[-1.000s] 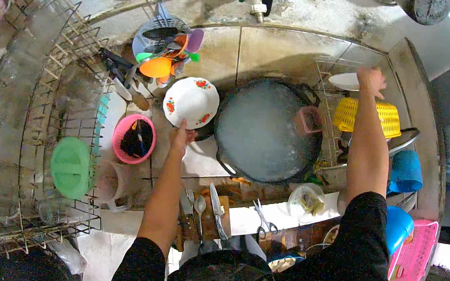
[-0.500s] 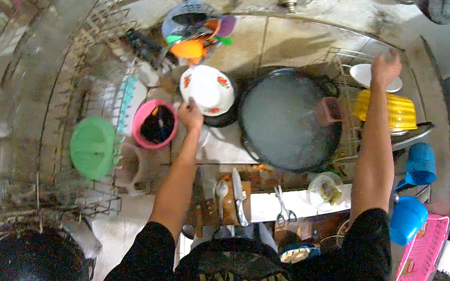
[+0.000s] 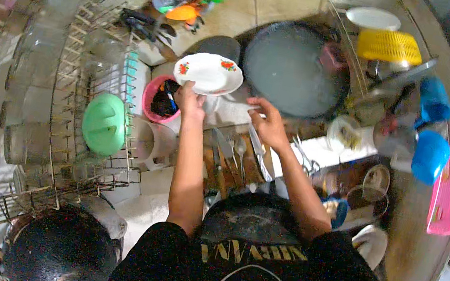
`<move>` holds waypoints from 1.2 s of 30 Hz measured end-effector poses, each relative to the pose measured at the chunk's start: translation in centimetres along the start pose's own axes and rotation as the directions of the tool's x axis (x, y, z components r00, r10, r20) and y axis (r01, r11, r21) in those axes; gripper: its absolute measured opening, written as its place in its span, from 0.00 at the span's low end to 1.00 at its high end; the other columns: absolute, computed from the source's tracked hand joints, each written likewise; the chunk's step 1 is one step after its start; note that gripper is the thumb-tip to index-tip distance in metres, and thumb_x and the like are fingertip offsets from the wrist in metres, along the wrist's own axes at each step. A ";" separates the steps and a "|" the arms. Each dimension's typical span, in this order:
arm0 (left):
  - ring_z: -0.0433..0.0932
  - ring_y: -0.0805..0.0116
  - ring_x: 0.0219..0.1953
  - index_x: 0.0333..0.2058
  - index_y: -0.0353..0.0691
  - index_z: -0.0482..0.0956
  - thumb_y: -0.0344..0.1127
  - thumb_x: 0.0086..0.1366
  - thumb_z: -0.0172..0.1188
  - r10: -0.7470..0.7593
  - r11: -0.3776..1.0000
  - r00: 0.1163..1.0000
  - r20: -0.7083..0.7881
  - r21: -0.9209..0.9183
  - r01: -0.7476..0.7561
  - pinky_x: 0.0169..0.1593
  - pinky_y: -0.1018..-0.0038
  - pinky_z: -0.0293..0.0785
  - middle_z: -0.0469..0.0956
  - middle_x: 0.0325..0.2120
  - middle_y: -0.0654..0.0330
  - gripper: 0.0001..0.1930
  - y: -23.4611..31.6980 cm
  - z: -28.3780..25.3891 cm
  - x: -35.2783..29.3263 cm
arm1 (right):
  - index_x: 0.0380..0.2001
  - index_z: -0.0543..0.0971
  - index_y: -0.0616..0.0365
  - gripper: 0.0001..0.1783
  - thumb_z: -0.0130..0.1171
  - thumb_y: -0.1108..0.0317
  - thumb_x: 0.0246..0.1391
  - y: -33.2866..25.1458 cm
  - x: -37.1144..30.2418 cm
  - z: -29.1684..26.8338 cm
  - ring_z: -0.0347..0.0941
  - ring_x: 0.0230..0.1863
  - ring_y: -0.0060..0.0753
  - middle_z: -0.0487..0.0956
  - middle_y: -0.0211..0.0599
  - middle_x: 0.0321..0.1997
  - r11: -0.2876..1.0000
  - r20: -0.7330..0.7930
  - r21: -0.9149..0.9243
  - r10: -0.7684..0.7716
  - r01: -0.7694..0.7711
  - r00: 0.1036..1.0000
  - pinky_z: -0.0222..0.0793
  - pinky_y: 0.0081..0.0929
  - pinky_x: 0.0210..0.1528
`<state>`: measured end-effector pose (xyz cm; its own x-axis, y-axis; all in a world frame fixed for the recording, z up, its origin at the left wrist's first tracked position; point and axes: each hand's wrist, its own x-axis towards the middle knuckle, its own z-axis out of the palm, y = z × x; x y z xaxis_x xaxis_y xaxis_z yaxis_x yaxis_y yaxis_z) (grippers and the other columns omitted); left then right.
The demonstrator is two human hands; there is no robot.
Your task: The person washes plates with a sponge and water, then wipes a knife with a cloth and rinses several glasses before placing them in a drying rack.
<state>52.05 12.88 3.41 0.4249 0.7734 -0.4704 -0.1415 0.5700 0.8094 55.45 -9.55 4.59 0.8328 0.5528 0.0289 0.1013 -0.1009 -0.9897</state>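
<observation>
My left hand (image 3: 189,99) grips the near rim of a white plate (image 3: 209,75) with red flower prints, thumb on top. The plate is held tilted in the air, left of a large dark basin (image 3: 293,71) of cloudy water. My right hand (image 3: 268,124) hovers just in front of the basin, slightly blurred, its fingers apart and nothing in them. Close by my left hand is a pink tub (image 3: 149,95) with dark things inside. Several knives and a spoon (image 3: 241,152) lie below, between my forearms.
At the far right, a wire rack holds a white plate (image 3: 373,18) and a yellow basket (image 3: 390,47). Blue cups (image 3: 430,157) and a pink basket (image 3: 449,196) stand nearer. On the left are a wire dish rack (image 3: 57,112) and a green lid (image 3: 105,125).
My right hand has come back from beside the white plate at the far right to the middle. My left hand still holds the flowered plate, now tilted differently. The view has shifted.
</observation>
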 end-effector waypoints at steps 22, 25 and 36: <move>0.63 0.54 0.57 0.58 0.43 0.59 0.45 0.46 0.51 -0.002 0.978 0.864 0.503 -0.181 0.107 0.59 0.55 0.59 0.65 0.55 0.57 0.37 -1.7 -3.1 -14.8 | 0.33 0.77 0.53 0.11 0.51 0.63 0.47 16.5 -7.7 -21.6 0.77 0.34 0.41 0.79 0.43 0.32 0.124 -0.584 -0.809 -0.061 -0.575 0.809 0.71 0.45 0.34; 0.63 0.53 0.56 0.58 0.42 0.59 0.44 0.48 0.51 -0.063 0.978 0.845 0.531 -0.137 0.159 0.58 0.55 0.59 0.65 0.54 0.55 0.35 -2.3 -4.2 -15.2 | 0.29 0.78 0.56 0.11 0.49 0.68 0.43 14.4 -6.1 -18.2 0.75 0.33 0.48 0.78 0.45 0.30 0.310 -0.504 -0.835 -0.102 -0.454 0.858 0.70 0.42 0.37; 0.65 0.52 0.55 0.55 0.43 0.63 0.44 0.49 0.50 -0.401 0.909 0.746 0.532 0.129 0.397 0.56 0.53 0.61 0.67 0.53 0.56 0.32 -9.2 -0.8 -18.2 | 0.38 0.76 0.56 0.17 0.49 0.65 0.43 7.1 -7.6 -19.0 0.72 0.45 0.48 0.76 0.48 0.42 0.645 -0.693 -0.559 -0.018 -0.521 0.721 0.68 0.39 0.49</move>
<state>44.87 -6.22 4.29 0.8491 0.2007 -0.4885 0.1551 0.7895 0.5939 60.16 -30.16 -0.02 0.9756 -0.1726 0.1354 -0.0645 -0.8157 -0.5749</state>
